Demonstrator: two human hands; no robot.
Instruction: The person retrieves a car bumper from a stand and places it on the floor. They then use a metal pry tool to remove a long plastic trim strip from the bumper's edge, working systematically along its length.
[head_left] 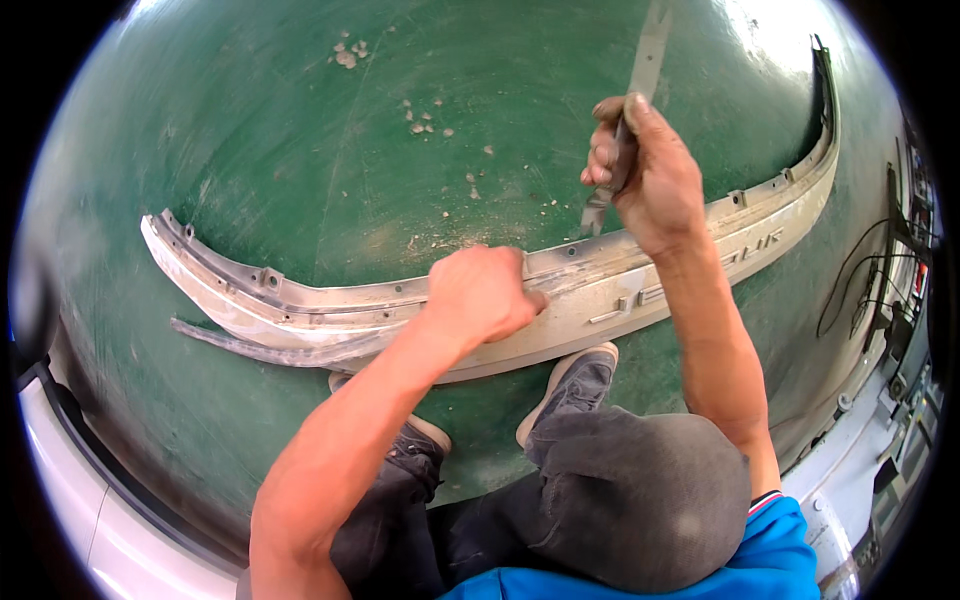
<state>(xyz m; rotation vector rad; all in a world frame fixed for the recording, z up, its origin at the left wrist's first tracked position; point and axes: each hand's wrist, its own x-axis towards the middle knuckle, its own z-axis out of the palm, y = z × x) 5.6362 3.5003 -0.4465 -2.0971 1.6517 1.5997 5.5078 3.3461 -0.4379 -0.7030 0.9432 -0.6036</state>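
A long curved car bumper panel (680,282), off-white, dusty and with raised lettering, lies across the floor in front of my feet. My left hand (480,290) is closed over its upper edge near the middle, the fingertips mostly hidden from above. In my right hand (650,170), raised above the panel's far edge, is a thin flat grey metal strip (650,60) with small holes. The strip stands up steeply, passing through my closed fingers. Its notched lower end is close to the panel's edge; whether they touch I cannot tell.
Crumbs of dirt (450,240) and flaked clumps (347,54) lie on the green floor (250,130). A thin grey trim strip (235,345) hangs off the panel's left part. White bodywork (140,530) stands at lower left. Dark cables (860,270) and metal parts line the right side.
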